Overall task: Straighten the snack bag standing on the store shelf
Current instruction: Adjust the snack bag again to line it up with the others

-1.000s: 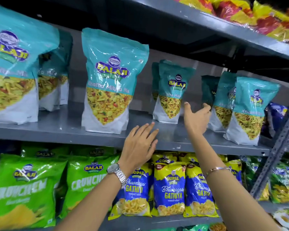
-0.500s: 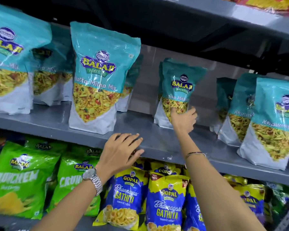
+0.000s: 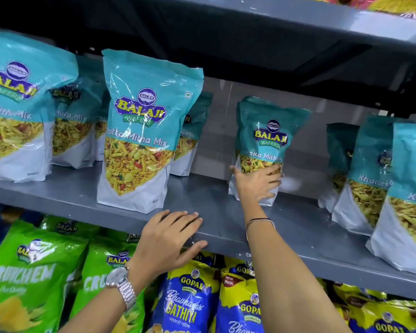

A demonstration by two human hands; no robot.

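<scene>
Teal-and-white Balaji snack bag (image 3: 265,138) with a yellow mix window, standing set back on the grey shelf (image 3: 216,212), top leaning slightly right, apart from neighbouring bags.

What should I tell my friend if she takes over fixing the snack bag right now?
Right hand: spread across the lower front of the teal snack bag, thumb on its left edge; a light grip.
Left hand: flat on the front edge of the grey shelf, holding nothing.
The bag stands towards the back of the shelf, apart from its neighbours.
Done: bag reached.
Left: square it up, then let go.
</scene>
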